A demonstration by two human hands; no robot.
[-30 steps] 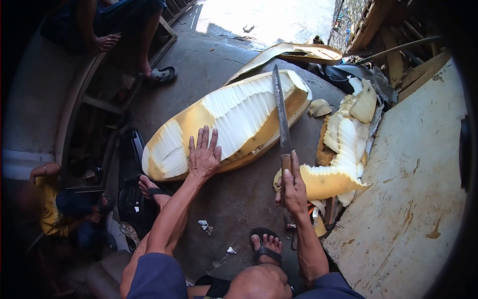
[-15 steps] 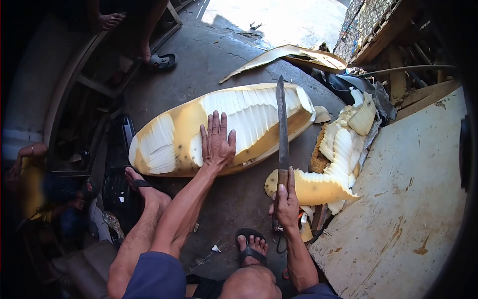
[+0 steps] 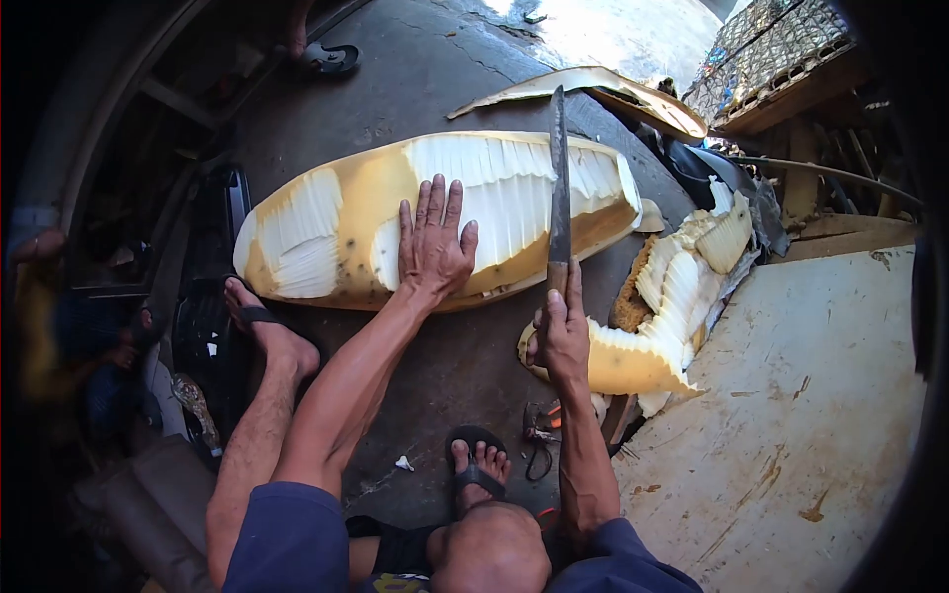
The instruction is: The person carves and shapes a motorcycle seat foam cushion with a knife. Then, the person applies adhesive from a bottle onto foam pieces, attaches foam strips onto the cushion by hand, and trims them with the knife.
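A long block of yellowed seat foam (image 3: 371, 212) lies on the floor in front of me, its top pared to white, ridged patches. My left hand (image 3: 433, 242) rests flat on it, fingers stretched out. In my right hand (image 3: 564, 341) is a long-bladed knife (image 3: 560, 188), gripped by its wooden handle with the forefinger along it. The dark blade points away from me across the right part of the foam and reaches past its far edge. Whether the edge touches the foam I cannot tell. Beside my right hand is a cut foam scrap (image 3: 633, 361).
More torn foam (image 3: 682, 277) is piled at the right, beside a stained board (image 3: 781, 395). A curved, pale shell-like piece (image 3: 583, 79) lies beyond the block. A black seat-like part (image 3: 213, 237) is at the left, near my sandalled foot (image 3: 272, 326). Another person's sandal (image 3: 331, 59) shows farther back.
My right hand has pushed the knife forward, so its tip extends farther past the foam's far edge. My left hand stays on the foam. The whole view has shifted slightly.
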